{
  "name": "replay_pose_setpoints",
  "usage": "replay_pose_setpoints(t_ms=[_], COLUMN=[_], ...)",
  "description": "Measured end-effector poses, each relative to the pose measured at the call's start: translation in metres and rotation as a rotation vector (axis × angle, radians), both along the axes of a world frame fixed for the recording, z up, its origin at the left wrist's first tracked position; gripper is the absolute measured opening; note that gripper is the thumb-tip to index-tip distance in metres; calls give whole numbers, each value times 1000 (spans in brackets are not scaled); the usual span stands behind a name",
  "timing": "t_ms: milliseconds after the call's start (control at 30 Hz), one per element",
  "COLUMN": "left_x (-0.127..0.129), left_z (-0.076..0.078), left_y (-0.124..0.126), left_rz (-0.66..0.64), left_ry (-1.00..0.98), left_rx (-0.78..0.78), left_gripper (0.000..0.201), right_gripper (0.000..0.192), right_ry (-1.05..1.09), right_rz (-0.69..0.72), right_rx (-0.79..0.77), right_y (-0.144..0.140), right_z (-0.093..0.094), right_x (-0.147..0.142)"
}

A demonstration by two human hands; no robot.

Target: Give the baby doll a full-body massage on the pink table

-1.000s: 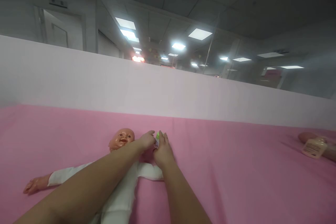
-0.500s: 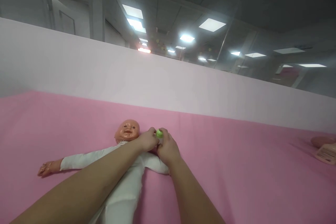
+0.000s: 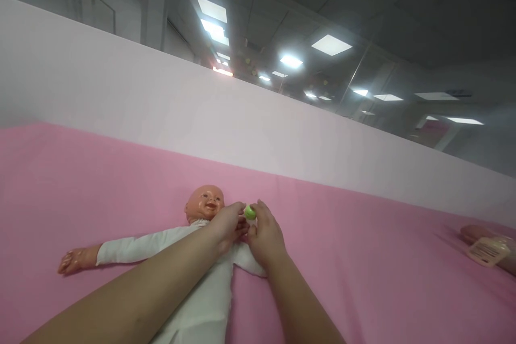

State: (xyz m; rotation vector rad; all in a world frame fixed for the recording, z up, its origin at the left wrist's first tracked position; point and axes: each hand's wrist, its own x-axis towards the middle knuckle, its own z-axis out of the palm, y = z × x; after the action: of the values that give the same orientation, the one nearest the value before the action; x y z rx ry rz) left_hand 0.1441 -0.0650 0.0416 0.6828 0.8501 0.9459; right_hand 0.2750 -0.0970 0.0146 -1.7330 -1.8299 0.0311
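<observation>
A doll (image 3: 205,204) with a smooth plastic head and a white cloth body lies face up on the pink surface. My left hand (image 3: 228,226) is over its chest and shoulder, fingers apart, with the fingertips close against a small green round object (image 3: 250,212). From the other side, my right hand (image 3: 266,236) grips the green object between thumb and fingers. Whether the green object is a cap on something larger is hidden by the fingers. The doll's arm beneath my right hand is partly covered, while its other arm stretches left.
The pink sheet (image 3: 342,258) covers the surface, and a low white wall (image 3: 250,123) runs along its far side. At the right edge lies a pale slatted plastic piece (image 3: 488,251) beside skin-coloured parts. Beyond the wall are glass and ceiling lights.
The view has tilted slightly. My left hand's fingers have spread from their pinch near the green object, which shows more fully. My right hand stays at it.
</observation>
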Motion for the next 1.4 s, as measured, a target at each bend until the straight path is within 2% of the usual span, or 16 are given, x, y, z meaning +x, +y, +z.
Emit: replay_pose_setpoints(t_ms=[133,233,467,733,833,933,1067,1167,1233,1267,1333,1400], left_x=[1,1,1,-9,-20,-39,-68,-80,-81,-81,-79,-79], left_z=[-1,-2,-5,8,16,18,12,7,5,4,4,4], left_y=[3,4,5,1,-6,-19,-39,-47,-48,-48,-47,-46], left_rz=[41,52,55,48,75,87,156,202,215,213,180,133], left_ry=[-59,-88,-134,-137,-148,-165,-235,-270,-292,-305,-340,-375], left_rx=[-86,-128,-150,-126,-87,-53,-37,-47,-57,-64,-87,-113], left_gripper=[20,23,23,21,19,28,33,36,37,37,38,45], right_gripper=[63,66,64,62,58,55,62,61,56,53,53,65], right_ry=[-50,-102,-181,-151,-133,-138,-142,-145,-144,-144,-128,-128], right_rz=[-6,16,-25,-4,10,11,17,14,69,139,349,549], right_rx=[28,-7,-43,-7,18,14,11,62,134,168,181,101], right_y=[0,1,2,3,3,4,5,-2,-16,-25,-45,-63], right_z=[0,1,6,3,-1,-5,-5,1,6,9,15,19], right_x=[-4,-9,-18,-21,-21,-19,-16,-24,-40,-50,-71,-89])
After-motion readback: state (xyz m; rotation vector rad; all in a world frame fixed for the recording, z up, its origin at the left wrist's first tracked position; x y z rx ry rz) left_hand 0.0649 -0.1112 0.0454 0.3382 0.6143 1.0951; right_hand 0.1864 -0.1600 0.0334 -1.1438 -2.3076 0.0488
